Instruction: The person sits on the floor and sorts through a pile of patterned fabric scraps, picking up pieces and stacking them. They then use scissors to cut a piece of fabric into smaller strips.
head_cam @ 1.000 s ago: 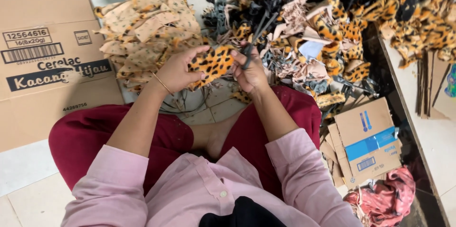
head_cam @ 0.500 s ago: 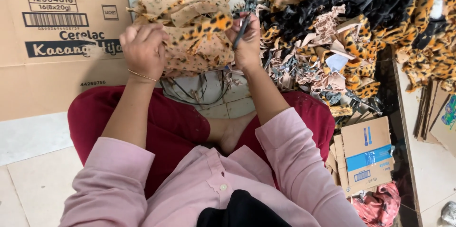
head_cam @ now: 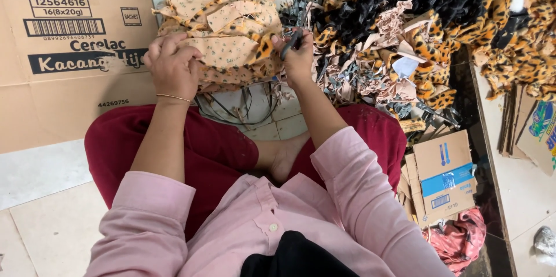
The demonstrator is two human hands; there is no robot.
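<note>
A flattened cardboard box is seen at far left; beside it the left hand, raised since a moment ago, is now curled on the stack of cut cloth pieces. The scissors are pinched in the right hand, and leopard-print scraps are heaped to the right.

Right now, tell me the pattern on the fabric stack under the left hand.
Tan with small dots, head view: fabric stack.

stack of cut pieces: matt woven cloth, tan floral and leopard print. scissors just right of the stack: dull dark metal. flattened box left of the stack: matt brown corrugated cardboard.
</note>
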